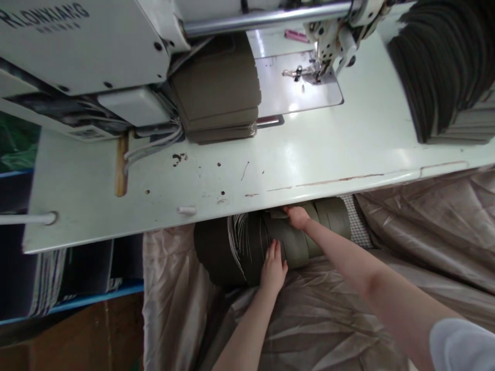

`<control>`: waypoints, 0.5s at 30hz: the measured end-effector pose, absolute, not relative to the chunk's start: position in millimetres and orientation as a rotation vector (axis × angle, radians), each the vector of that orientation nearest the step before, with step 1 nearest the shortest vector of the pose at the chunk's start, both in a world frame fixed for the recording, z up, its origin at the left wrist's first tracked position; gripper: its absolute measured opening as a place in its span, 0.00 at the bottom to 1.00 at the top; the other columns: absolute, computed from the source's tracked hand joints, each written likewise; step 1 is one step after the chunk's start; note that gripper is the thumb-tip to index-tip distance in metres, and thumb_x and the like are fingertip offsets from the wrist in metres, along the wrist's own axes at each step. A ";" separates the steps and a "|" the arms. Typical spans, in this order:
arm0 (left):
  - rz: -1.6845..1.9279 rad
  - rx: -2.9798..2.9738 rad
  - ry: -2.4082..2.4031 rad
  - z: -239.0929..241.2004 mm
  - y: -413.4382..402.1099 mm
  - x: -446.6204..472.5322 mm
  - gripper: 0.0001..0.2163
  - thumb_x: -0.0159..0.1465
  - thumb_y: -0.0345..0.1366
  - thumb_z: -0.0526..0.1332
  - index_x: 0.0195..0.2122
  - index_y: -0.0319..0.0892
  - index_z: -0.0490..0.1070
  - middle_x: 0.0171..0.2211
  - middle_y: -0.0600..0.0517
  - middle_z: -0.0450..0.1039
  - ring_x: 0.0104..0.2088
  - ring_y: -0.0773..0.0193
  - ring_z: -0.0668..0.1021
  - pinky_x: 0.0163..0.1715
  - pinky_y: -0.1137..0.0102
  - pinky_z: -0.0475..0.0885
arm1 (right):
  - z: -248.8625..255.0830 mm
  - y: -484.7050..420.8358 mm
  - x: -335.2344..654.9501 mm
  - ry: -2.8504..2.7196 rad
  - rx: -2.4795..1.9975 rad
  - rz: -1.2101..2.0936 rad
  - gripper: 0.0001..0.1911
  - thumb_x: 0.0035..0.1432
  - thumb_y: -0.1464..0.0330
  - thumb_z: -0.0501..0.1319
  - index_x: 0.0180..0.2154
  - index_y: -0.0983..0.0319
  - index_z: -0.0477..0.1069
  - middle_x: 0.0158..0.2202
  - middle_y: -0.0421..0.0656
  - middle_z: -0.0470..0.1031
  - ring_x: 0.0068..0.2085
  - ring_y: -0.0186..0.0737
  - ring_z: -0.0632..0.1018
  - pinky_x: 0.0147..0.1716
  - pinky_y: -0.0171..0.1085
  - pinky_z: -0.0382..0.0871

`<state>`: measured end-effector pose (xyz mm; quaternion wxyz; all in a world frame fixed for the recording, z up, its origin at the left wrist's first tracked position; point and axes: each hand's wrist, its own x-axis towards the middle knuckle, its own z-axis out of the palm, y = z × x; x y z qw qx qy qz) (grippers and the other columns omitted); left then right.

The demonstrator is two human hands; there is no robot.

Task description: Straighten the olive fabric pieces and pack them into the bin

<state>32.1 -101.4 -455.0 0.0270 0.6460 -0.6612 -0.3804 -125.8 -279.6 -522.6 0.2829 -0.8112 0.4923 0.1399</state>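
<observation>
A thick bundle of olive-green fabric pieces lies on my lap under the front edge of the white sewing table. My left hand rests flat on the bundle with its fingers spread, pressing on the top pieces. Just below the table edge, my right hand pinches the upper end of a lighter green fabric piece. Part of the bundle is hidden under the table.
A sewing machine spans the table, with its needle head at the back right. Stacks of dark fabric pieces sit by the machine and at the far right. Clear plastic sheeting covers the area below.
</observation>
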 end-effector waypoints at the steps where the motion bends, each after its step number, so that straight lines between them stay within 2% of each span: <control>1: -1.172 1.961 -2.094 -473.4 -121.9 22.0 0.32 0.61 0.27 0.54 0.67 0.36 0.45 0.67 0.40 0.47 0.67 0.50 0.51 0.64 0.56 0.54 | -522.4 -283.7 -127.5 1.317 -2.172 0.378 0.17 0.65 0.63 0.58 0.52 0.64 0.66 0.48 0.47 0.72 0.45 0.43 0.75 0.45 0.48 0.72; 3: -1.156 1.926 -2.173 -502.9 -151.2 5.9 0.36 0.58 0.25 0.58 0.67 0.31 0.42 0.68 0.36 0.41 0.68 0.46 0.45 0.65 0.53 0.48 | -521.5 -291.3 -131.0 1.306 -2.181 0.374 0.17 0.64 0.63 0.58 0.52 0.64 0.67 0.48 0.47 0.72 0.46 0.44 0.75 0.46 0.48 0.71; 5: -1.133 1.922 -2.227 -521.5 -168.0 -3.7 0.38 0.58 0.27 0.61 0.66 0.28 0.42 0.68 0.33 0.40 0.67 0.42 0.43 0.65 0.50 0.43 | -519.7 -297.3 -133.8 1.289 -2.196 0.360 0.17 0.64 0.62 0.58 0.51 0.64 0.67 0.49 0.48 0.71 0.48 0.45 0.74 0.48 0.49 0.70; 7: -1.089 1.946 -2.262 -530.5 -179.1 -7.9 0.35 0.61 0.31 0.61 0.66 0.32 0.46 0.67 0.32 0.44 0.66 0.40 0.48 0.63 0.46 0.46 | -517.0 -301.6 -135.3 1.279 -2.210 0.348 0.17 0.64 0.62 0.58 0.52 0.64 0.67 0.51 0.48 0.70 0.50 0.46 0.73 0.49 0.50 0.68; 10: -0.990 1.994 -2.314 -531.1 -196.5 -9.3 0.24 0.65 0.35 0.60 0.61 0.41 0.59 0.60 0.39 0.60 0.59 0.47 0.66 0.56 0.46 0.62 | -510.1 -305.8 -134.8 1.278 -2.222 0.334 0.19 0.64 0.60 0.58 0.52 0.63 0.67 0.53 0.49 0.69 0.51 0.47 0.72 0.50 0.51 0.67; 12: -0.927 1.993 -2.363 -524.6 -208.6 -10.1 0.15 0.70 0.34 0.53 0.56 0.36 0.64 0.54 0.42 0.65 0.53 0.55 0.72 0.51 0.53 0.68 | -502.1 -307.9 -133.6 1.283 -2.231 0.321 0.20 0.64 0.60 0.57 0.53 0.64 0.67 0.52 0.49 0.70 0.50 0.47 0.73 0.51 0.51 0.67; 14: -0.870 1.975 -2.416 -512.9 -214.9 -13.0 0.19 0.72 0.30 0.38 0.53 0.25 0.65 0.50 0.43 0.66 0.50 0.60 0.73 0.48 0.58 0.68 | -489.4 -308.0 -133.4 1.290 -2.243 0.300 0.20 0.65 0.61 0.56 0.53 0.65 0.66 0.51 0.51 0.71 0.50 0.48 0.73 0.50 0.50 0.67; 15: -0.845 1.969 -2.440 -505.1 -213.7 -15.5 0.22 0.72 0.28 0.35 0.51 0.21 0.64 0.49 0.43 0.66 0.50 0.61 0.73 0.47 0.59 0.68 | -480.7 -305.9 -134.1 1.292 -2.250 0.287 0.19 0.65 0.62 0.56 0.53 0.65 0.67 0.50 0.52 0.72 0.50 0.48 0.73 0.50 0.48 0.67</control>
